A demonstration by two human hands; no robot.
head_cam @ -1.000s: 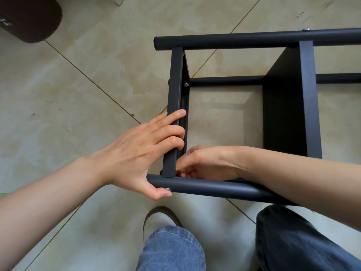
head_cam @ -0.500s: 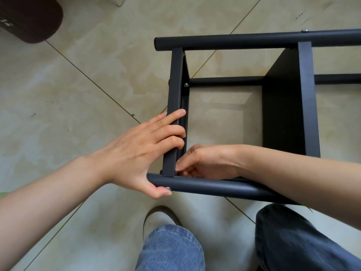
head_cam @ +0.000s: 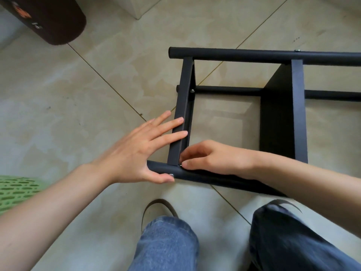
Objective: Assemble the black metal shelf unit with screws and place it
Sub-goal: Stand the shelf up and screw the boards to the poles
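Note:
The black metal shelf unit [head_cam: 277,55] lies on its side on the tiled floor. My left hand [head_cam: 134,153] rests with straight fingers on the edge of the end panel [head_cam: 179,114]. Its thumb touches the near tube [head_cam: 205,178] beside a silver screw head [head_cam: 171,175]. My right hand [head_cam: 211,159] reaches inside the frame and pinches a small silver fastener [head_cam: 181,164] at the corner where panel and tube meet. A second panel [head_cam: 279,114] stands to the right. Another screw [head_cam: 192,91] shows at the panel's far end.
A dark brown rounded object [head_cam: 54,20] sits at the top left and a green mesh item [head_cam: 13,190] at the left edge. A white corner [head_cam: 138,6] juts in at the top. My jeans-clad knees [head_cam: 166,241] and a shoe [head_cam: 158,208] are right below the frame.
My left hand's fingers have straightened from curling over the end panel to lying flat on it. My right hand stays at the same corner. The view has pulled back a little.

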